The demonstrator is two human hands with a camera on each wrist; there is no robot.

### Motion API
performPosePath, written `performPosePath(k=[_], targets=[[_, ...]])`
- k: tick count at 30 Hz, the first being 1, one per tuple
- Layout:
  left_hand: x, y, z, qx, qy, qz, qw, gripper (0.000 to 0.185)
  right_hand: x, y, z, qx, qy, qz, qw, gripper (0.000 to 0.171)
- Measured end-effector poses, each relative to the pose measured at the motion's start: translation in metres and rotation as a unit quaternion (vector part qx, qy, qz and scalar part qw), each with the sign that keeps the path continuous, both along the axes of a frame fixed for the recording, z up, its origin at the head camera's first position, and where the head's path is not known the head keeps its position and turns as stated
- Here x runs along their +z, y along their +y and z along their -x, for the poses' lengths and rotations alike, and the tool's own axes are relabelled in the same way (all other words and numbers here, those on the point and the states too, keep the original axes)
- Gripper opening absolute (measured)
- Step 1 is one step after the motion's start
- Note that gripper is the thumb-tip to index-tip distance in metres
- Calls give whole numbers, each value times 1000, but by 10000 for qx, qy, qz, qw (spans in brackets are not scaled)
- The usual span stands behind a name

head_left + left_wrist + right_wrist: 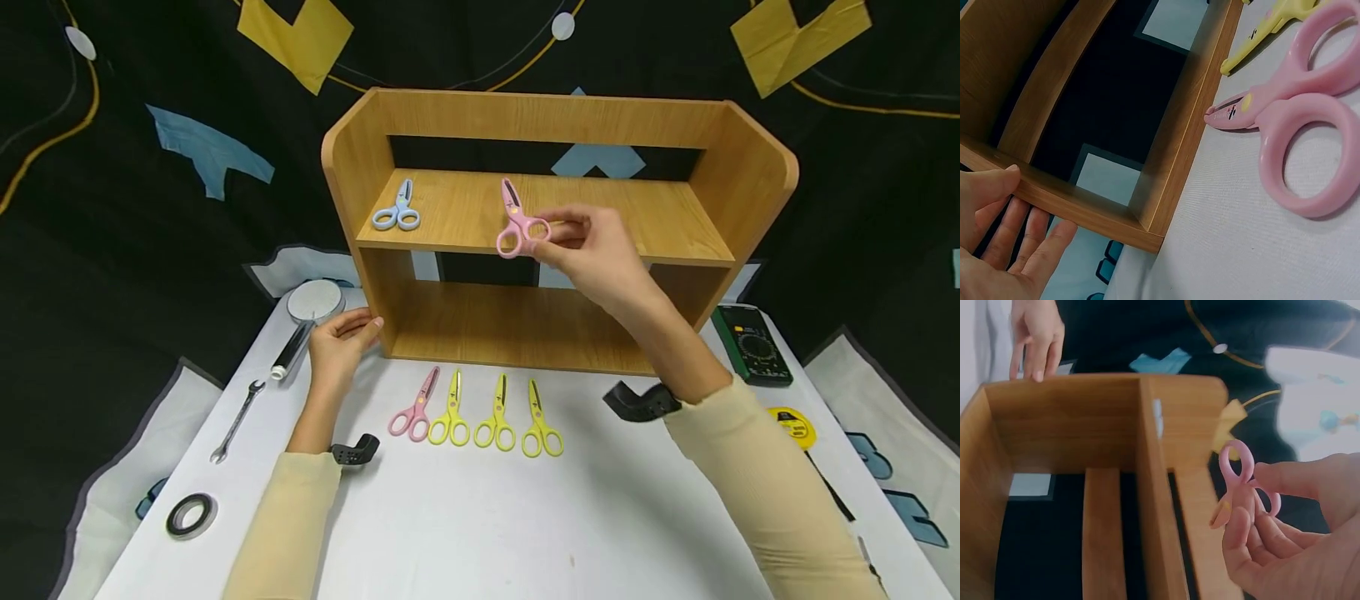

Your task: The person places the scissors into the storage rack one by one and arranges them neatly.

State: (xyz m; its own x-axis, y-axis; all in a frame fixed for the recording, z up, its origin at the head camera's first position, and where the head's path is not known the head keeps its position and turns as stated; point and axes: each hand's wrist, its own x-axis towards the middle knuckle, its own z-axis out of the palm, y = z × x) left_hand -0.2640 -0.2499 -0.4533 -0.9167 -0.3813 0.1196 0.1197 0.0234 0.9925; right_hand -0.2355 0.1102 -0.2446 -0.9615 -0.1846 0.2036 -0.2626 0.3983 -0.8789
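My right hand [588, 246] pinches a pair of pink scissors [513, 223] by the handle loops, blades pointing up, in front of the wooden shelf's [540, 100] upper board. In the right wrist view the held scissors [1237, 462] sit between thumb and fingers. Blue scissors [400, 208] lie at the left end of that board. My left hand [341, 350] holds the front edge of the shelf's left side panel, thumb at the edge and fingers outside. In front of the shelf, pink scissors [415, 408] and three yellow scissors [452, 412] lie in a row on the table.
Left on the white table [465, 533] are a magnifying glass [315, 302], a wrench [237, 423] and a tape roll [191, 516]. To the right lie a multimeter [752, 346] and a yellow tape measure [793, 427]. A dark cloth [135, 250] hangs behind.
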Motion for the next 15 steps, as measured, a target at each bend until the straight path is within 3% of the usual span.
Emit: performPosePath(k=[7, 11, 15], targets=[[3, -3, 1, 34, 215, 155, 9996, 33, 5, -52, 49, -14, -348, 172, 9992, 43], [1, -5, 1, -27, 109, 81, 9999, 34, 2, -73, 64, 20, -484, 183, 9987, 41], [-2, -6, 2, -331, -117, -64, 9994, 39, 0, -88, 71, -115, -448, -104, 9989, 39]])
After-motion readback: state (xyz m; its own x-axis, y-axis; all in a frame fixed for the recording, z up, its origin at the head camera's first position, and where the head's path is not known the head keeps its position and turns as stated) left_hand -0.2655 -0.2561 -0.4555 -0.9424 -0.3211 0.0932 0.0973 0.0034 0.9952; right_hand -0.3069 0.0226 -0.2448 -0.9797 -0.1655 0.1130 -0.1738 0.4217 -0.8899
